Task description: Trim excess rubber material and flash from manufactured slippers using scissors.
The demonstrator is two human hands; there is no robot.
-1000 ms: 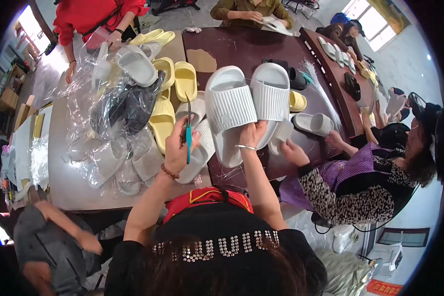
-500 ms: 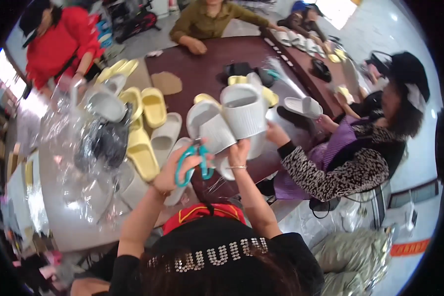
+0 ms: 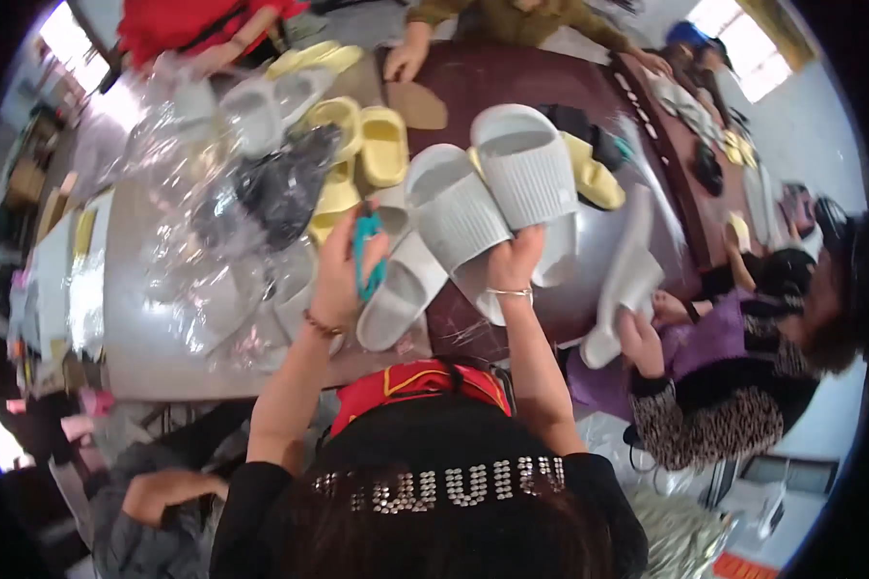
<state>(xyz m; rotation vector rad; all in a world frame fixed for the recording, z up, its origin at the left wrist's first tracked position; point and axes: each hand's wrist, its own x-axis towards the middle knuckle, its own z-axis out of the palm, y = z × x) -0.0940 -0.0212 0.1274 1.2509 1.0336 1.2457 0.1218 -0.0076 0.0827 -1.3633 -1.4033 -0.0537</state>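
Observation:
My left hand is closed around a pair of teal-handled scissors; the blades cannot be made out. In my right hand is a pair of light grey slides, gripped together at their lower ends. The right slide stands slightly higher, its ribbed strap facing me, and the left slide leans beside it. Below the scissors, another light grey slide lies on the table. Yellow slides rest beyond my left hand.
Clear plastic bags and a dark plastic bag cover much of the table's left side. At right, a co-worker in purple holds a grey slide. Black and yellow footwear lies behind my slides. Other people stand across the table.
The view has shifted, so the table sits higher and further right. My left hand has moved away from the slides, turning the scissors edge-on. The co-worker's slide has come nearer.

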